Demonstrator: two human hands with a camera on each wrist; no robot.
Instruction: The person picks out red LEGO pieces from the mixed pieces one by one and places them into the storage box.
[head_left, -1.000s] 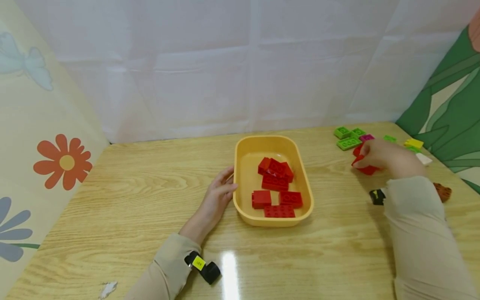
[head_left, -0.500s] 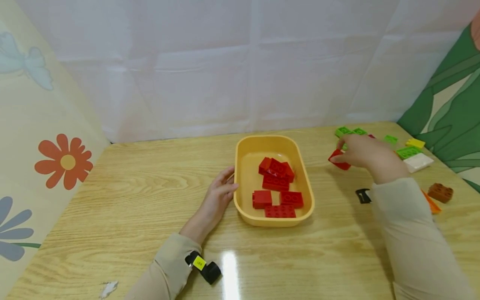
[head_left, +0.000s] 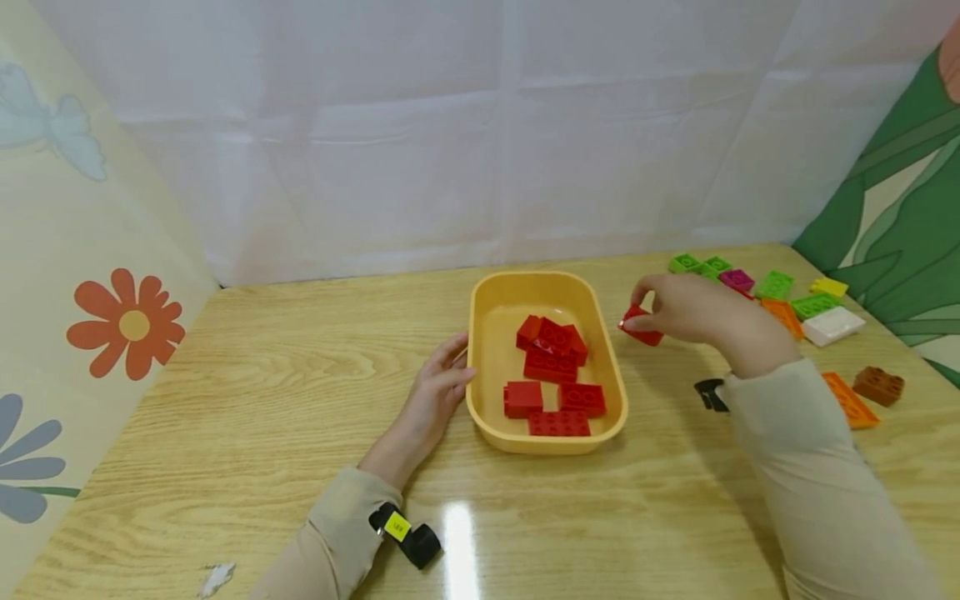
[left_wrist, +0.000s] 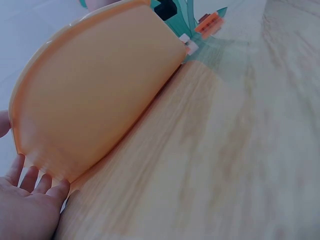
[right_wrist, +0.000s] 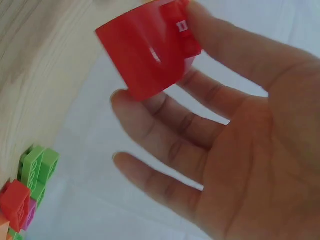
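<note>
A curved, smooth red toy brick (right_wrist: 150, 50) is pinched between the thumb and fingers of my right hand (head_left: 686, 310). It is held just right of the yellow plastic bin (head_left: 609, 367). Several red bricks (head_left: 551, 365) lie inside that bin, some piled on one another. My left hand (head_left: 438, 385) holds the bin's left side. Its thumb is at the rim, while the other fingertips (left_wrist: 44, 182) press against the outer wall.
Green bricks (head_left: 697, 265), a magenta brick (head_left: 737, 279), a white brick (head_left: 834, 326), orange pieces (head_left: 851, 402) and a brown brick (head_left: 879, 385) lie at the table's right. A black piece (head_left: 708, 395) lies near the right sleeve. White cloth (head_left: 375, 150) hangs behind.
My right hand has carried the red brick leftward from the loose pieces at the right to beside the bin. The left hand and the bin have stayed put.
</note>
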